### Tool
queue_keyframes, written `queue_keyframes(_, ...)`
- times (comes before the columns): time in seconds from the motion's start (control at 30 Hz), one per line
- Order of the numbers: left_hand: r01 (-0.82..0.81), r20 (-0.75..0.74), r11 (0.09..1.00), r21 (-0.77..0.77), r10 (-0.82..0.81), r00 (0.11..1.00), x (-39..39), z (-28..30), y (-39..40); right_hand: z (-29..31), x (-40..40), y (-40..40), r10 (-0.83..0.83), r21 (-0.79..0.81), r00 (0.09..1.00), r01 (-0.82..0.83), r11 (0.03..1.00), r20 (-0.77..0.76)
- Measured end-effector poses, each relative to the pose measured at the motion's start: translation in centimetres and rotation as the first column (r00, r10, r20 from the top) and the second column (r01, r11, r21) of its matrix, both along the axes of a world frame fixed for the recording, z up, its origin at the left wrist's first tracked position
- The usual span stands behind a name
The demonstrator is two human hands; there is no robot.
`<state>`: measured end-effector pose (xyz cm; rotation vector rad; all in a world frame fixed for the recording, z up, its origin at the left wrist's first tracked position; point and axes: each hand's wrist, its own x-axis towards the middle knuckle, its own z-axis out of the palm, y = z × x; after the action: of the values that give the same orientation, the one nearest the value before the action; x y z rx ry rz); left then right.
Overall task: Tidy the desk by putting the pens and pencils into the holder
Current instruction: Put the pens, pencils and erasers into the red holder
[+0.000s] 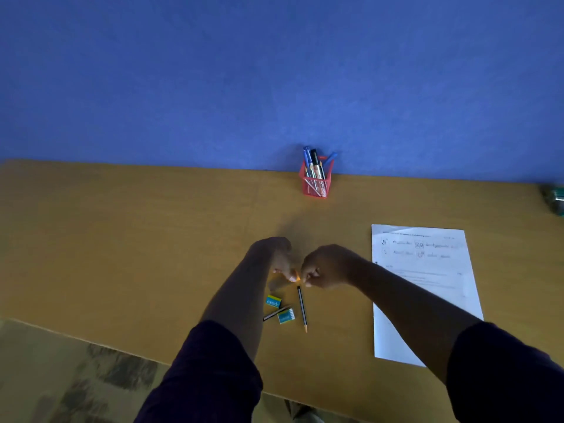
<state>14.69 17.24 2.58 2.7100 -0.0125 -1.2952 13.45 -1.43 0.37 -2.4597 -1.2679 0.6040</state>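
Your right hand [323,267] is curled into a loose fist, its fingertips pinching something small and orange that is too blurred to name, though it could well be the tip of a pencil. Your left hand [279,261] meets it there, fingers closing toward the same spot, so the two hands nearly touch; whether the left really has hold of the thing I cannot tell. Working both hands at one point suggests you are lifting or steadying a thin item that is awkward to get off a flat surface.

Just below the pinch, nearer to you, a dark pencil [302,308] lies flat on the desk [122,239], its orange end pointing your way. Beside it, under your left wrist, a second pencil [275,313] lies slanted between two small blue boxes [273,301], touching or nearly touching them. Both pencils are yet to be put away.

Well beyond your hands, against the blue wall [274,71], stands the red mesh holder [316,180], upright and already bearing several pens. It sits almost straight ahead of the pinch, so the carry looks like a plain forward reach.

To the right of your right hand lies a printed sheet of paper [427,285], partly under your forearm. Mind your sleeve does not drag it as you reach.
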Motion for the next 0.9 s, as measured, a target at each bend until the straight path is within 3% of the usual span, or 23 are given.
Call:
queue_keyframes(0.2,0.072,0.084,0.992,0.101,-0.081,0.993,-1.9,-0.6,-0.6,-1.9,-3.6,0.5,0.221,-0.107,0.974,-0.226,0.968,-0.05)
queue_keyframes(0.6,-0.006,0.273,1.0,-0.016,0.01,0.962,-3.8,-0.8,-1.7,-1.9,-4.1,-0.6,0.271,-0.213,0.945,-0.232,0.949,0.183)
queue_keyframes(0.7,-0.163,0.301,0.963,-0.213,0.224,0.927,-3.4,-0.6,-1.1,-2.0,-3.7,-1.2,0.201,-0.184,0.965,-0.17,0.968,0.17)
queue_keyframes(0.8,-0.303,0.337,0.831,-0.467,0.484,0.807,-2.4,0.2,-0.4,-1.6,-2.5,-2.1,0.003,-0.093,0.996,0.005,0.996,0.087)
queue_keyframes(0.9,-0.307,0.407,0.75,-0.586,0.6,0.688,-0.9,1.6,-0.1,-0.7,-0.7,-3.2,-0.198,0.026,0.979,0.197,0.98,0.044)
